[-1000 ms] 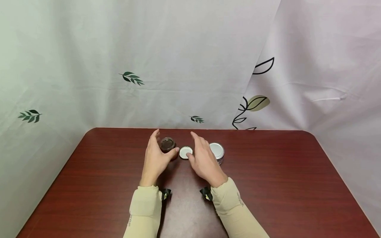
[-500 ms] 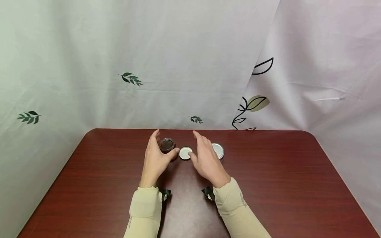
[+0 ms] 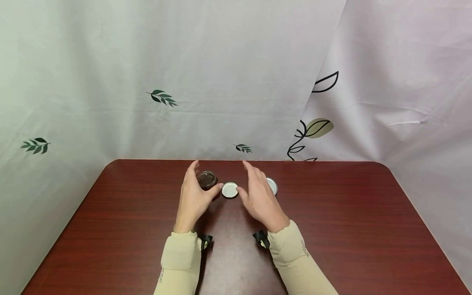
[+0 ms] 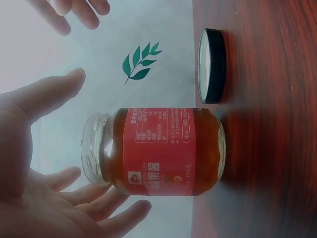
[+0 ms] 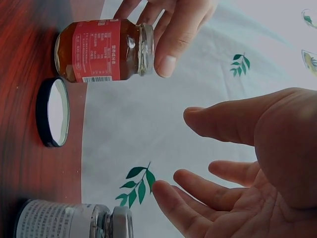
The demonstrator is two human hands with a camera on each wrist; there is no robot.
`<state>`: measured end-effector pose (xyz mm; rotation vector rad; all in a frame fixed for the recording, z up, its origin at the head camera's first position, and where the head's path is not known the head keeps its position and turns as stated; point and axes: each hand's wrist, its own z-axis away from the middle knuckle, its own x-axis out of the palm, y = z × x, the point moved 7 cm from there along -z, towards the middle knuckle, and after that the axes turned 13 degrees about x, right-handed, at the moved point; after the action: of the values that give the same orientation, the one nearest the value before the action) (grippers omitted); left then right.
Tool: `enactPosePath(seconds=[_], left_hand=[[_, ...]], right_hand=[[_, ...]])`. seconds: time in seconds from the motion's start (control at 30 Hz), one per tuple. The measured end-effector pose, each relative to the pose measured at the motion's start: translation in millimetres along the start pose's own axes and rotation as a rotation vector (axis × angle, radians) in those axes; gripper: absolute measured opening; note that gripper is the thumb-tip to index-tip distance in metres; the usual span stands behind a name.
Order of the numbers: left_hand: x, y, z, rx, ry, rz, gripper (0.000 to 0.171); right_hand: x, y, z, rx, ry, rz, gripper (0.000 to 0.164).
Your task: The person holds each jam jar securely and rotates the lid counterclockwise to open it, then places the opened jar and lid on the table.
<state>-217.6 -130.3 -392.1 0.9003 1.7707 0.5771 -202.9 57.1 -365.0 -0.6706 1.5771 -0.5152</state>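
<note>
A glass jam jar [image 4: 161,153] with a red label and amber contents stands upright, its lid off, on the table. My left hand [image 3: 193,196] is spread around it, thumb on the near side, fingers straight behind it in the left wrist view. Right of the jar lies a black jar lid [image 3: 230,190], its white inside facing up. My right hand [image 3: 262,200] hovers with spread fingers between that lid and a second jar [image 5: 59,220], holding nothing. This second jar has a white printed label and a silver lid; the hand partly hides it in the head view.
The dark red-brown wooden table [image 3: 343,221] ends at a back edge just behind the jars. A pale curtain [image 3: 228,82] with leaf prints hangs behind and at both sides.
My right hand has shifted slightly right, away from the black lid, and covers more of the second jar. The left hand and the jam jar have stayed in place.
</note>
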Motion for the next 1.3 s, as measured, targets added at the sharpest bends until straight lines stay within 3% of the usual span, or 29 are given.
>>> enactPosePath(seconds=[0.43, 0.83, 1.3], left_hand=[[-0.9, 4.0, 1.3, 0.006, 0.006, -0.012, 0.099], [3.0, 12.1, 1.1, 0.048, 0.001, -0.011, 0.099], [3.5, 20.3, 0.5, 0.087, 0.025, -0.025, 0.095]], right_hand=[[-8, 7, 1, 0.017, 0.019, 0.006, 0.068], [-17, 9, 2, -0.019, 0.053, -0.018, 0.069], [-26, 17, -2, 0.006, 0.067, -0.049, 0.069]])
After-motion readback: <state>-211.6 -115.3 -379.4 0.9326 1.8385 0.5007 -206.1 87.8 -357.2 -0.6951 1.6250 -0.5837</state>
